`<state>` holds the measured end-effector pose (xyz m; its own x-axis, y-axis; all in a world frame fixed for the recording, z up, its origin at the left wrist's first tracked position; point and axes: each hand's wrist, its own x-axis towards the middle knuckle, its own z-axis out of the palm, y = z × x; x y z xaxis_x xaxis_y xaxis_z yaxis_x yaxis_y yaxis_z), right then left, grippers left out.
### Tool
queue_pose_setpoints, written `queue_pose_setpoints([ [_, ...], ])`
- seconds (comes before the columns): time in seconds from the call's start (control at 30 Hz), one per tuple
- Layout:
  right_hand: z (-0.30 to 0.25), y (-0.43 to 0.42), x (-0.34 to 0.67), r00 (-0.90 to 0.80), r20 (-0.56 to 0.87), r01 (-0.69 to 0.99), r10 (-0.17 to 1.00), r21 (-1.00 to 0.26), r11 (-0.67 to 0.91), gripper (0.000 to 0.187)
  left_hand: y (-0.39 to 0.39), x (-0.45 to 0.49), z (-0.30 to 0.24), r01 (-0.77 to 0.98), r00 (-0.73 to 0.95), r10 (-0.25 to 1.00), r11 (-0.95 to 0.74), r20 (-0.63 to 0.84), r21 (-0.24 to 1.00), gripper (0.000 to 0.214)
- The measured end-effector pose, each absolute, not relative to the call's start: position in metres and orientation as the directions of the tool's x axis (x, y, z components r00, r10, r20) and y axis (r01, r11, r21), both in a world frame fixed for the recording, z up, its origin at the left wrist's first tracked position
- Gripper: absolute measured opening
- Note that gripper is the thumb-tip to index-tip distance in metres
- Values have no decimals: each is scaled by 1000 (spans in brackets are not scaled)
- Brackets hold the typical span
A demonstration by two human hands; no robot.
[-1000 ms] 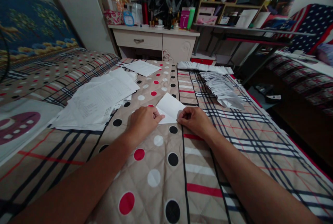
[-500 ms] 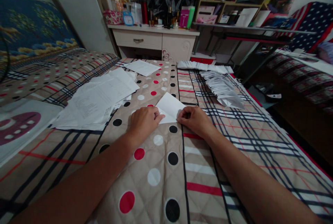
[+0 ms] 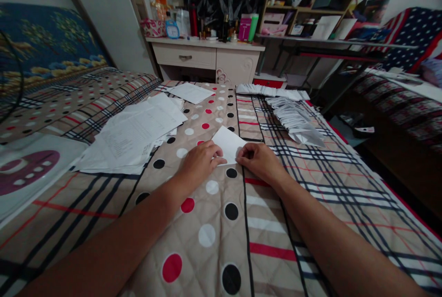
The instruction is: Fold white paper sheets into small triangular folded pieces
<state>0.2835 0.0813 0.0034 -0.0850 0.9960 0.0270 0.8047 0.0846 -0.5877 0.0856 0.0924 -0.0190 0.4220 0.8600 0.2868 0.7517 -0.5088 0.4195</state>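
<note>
A small white sheet of paper [image 3: 228,142] lies on the bed between my hands, one corner pointing away from me. My left hand [image 3: 202,161] is closed at its left edge, thumb and fingers pinching the paper near the front. My right hand [image 3: 258,161] pinches the front right corner between thumb and bent fingers. Further off to the right, a row of folded white papers [image 3: 293,119] stands packed together, with a second folded row [image 3: 271,91] behind it. On the left lies a loose pile of printed sheets [image 3: 134,131].
Another paper stack [image 3: 191,92] lies beyond the pile. A white plastic bag with a purple print [image 3: 34,168] is at the left edge. The patterned quilt [image 3: 207,260] covers the bed. A cream dresser [image 3: 203,60] with bottles stands at the far end.
My left hand has shifted slightly right along the paper's front edge, and the crease across the paper no longer shows. My right hand stays nearly in place. The view has tilted slightly.
</note>
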Motion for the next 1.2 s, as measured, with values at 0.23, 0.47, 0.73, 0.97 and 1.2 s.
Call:
queue_pose_setpoints([
  [0.23,2,75,270,50,123,895,991,-445,10,46,91,86,-15,773,399,878,-477,264,419,22],
  [0.47,-1,72,272,55,169,903,984,-429,23,73,102,73,-8,722,452,886,-430,102,542,27],
  [0.73,0,73,274,87,117,862,989,-507,-16,88,109,56,-4,677,528,848,-446,36,586,31],
  [0.97,1,74,272,95,112,859,989,-512,-24,78,74,82,14,783,575,791,-606,210,140,24],
  [1.2,-3,74,274,88,145,849,986,-528,2,73,54,105,17,783,614,771,-622,170,-2,30],
])
